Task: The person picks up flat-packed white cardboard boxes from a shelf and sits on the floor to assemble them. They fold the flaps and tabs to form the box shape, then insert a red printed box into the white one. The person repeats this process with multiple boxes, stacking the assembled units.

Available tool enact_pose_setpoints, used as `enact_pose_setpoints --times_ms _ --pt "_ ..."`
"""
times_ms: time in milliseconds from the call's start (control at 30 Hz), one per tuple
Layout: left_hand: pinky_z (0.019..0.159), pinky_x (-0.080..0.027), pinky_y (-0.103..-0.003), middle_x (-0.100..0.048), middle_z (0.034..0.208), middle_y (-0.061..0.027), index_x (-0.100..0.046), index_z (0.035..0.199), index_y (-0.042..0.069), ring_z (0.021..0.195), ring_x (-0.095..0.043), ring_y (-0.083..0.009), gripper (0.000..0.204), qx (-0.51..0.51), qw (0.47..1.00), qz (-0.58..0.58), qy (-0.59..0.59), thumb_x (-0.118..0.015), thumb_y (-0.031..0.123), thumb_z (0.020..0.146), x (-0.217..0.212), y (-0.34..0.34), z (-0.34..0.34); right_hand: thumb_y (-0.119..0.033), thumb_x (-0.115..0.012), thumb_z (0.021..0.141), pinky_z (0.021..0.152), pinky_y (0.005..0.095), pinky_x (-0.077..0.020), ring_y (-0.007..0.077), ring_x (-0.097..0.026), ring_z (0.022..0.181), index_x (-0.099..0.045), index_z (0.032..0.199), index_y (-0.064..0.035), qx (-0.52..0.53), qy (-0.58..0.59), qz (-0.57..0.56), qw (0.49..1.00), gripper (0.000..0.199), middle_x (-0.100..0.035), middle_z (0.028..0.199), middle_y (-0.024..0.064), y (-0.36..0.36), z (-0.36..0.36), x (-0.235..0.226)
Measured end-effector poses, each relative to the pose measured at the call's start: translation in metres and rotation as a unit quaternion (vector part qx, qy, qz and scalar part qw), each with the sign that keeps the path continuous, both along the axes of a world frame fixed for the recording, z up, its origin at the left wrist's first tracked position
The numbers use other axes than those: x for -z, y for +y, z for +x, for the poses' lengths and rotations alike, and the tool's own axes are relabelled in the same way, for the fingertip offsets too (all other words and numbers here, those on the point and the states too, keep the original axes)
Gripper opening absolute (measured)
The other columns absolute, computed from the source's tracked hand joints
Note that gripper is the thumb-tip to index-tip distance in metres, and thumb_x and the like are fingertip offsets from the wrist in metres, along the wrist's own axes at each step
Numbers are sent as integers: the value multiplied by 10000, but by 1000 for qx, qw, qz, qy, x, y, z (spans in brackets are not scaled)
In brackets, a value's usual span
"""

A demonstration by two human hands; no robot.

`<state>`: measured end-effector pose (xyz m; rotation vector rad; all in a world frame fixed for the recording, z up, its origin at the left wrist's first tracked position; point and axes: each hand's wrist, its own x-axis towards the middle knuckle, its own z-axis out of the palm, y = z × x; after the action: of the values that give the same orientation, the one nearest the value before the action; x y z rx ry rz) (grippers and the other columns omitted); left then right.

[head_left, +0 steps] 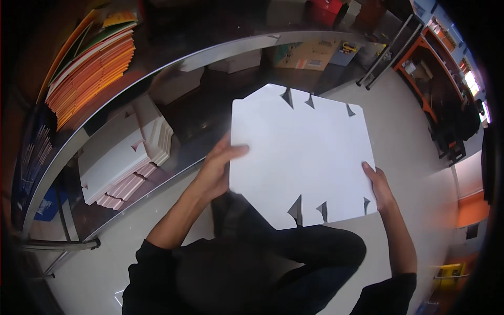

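White die-cut cardboard blank (302, 160), flat and unfolded, held above my lap. My left hand (218, 168) clamps its left edge, thumb on top; my right hand (379, 186) grips the lower right edge. I judge the work barely begun: no flap is bent yet, and every notch lies open. Left of the blank, a stack of like white blanks (126, 160) rests on a low metal shelf (68, 152); orange folders (92, 71) stand above it. Pale floor (409, 131) lies beyond the blank.

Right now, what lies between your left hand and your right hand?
Only the flat white die-cut card sheet, seen in the head view: the left hand grips its left edge, the right hand its right edge.
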<state>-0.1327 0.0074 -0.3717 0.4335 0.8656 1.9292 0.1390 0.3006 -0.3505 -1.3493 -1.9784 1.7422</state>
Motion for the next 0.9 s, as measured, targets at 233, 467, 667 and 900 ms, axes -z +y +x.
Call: enact_pose_setpoints --times_ms 233,467,667,900 --pt "1035 -351 -364 -418 1353 -155 -212 1446 -1 1261 -420 -252 873 124 990 40 58 -673 -3 705 -23 -36 -3 -322 -582 911 889 315 -442 189 -579 1000 -538 1191 75 97 132 43 986 488 -619 1093 117 -29 28 48" --pt "805 -461 -258 -442 1309 -166 36 1466 10 1103 -507 -180 1147 257 879 -167 364 -795 90 679 -73 -84 -6 -245 -582 905 921 332 -427 209 -566 1027 -516 1195 89 133 208 71 967 447 -599 1126 145 -90 49 46" --pt "562 -470 -222 -518 1167 -196 22 1442 31 794 -591 -139 1131 346 738 -191 548 -821 158 698 -108 -117 -2 -232 -586 899 920 342 -428 208 -562 1024 -509 1201 89 131 256 63 956 447 -597 1111 143 -121 71 38" --pt "582 -489 -242 -564 1095 -189 44 1448 32 744 -595 -125 1041 345 753 -189 527 -744 33 768 -111 -154 37 -209 -613 840 863 354 -457 210 -583 931 -539 1147 91 185 158 113 963 435 -622 1022 130 -163 114 42"
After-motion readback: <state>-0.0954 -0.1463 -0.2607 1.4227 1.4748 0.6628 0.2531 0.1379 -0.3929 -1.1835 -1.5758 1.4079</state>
